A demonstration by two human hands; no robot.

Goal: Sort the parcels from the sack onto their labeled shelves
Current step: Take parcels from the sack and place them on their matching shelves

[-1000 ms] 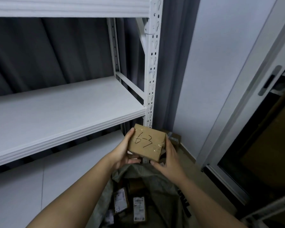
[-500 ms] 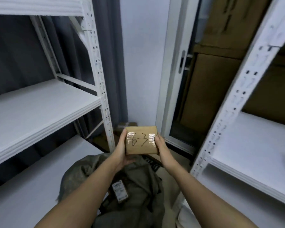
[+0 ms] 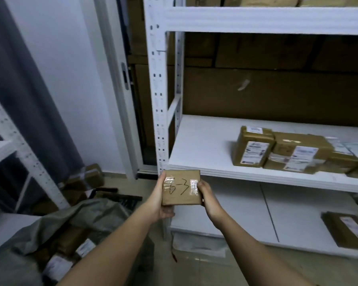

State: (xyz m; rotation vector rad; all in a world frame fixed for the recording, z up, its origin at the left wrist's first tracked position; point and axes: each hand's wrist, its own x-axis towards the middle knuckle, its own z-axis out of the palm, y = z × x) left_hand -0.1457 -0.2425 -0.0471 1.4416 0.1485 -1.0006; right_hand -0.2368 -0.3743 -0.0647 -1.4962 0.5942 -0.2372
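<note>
I hold a small brown cardboard parcel (image 3: 181,187) marked "6-3" in black pen, taped on both sides. My left hand (image 3: 160,200) grips its left edge and my right hand (image 3: 207,196) its right edge. The parcel hangs just in front of the left corner of the white middle shelf (image 3: 205,145) of the right-hand rack. The grey sack (image 3: 56,228) lies open at the lower left with several labelled parcels inside.
Several brown parcels (image 3: 287,151) with white labels sit on the middle shelf to the right. Another parcel (image 3: 347,230) lies on the lower shelf. A white perforated upright (image 3: 157,100) stands beside the held parcel. Boxes (image 3: 87,178) lie on the floor near the left rack.
The view has swung from the left rack to the right rack. Both hands have kept hold of the "6-3" parcel and carried it toward the right rack's middle shelf.
</note>
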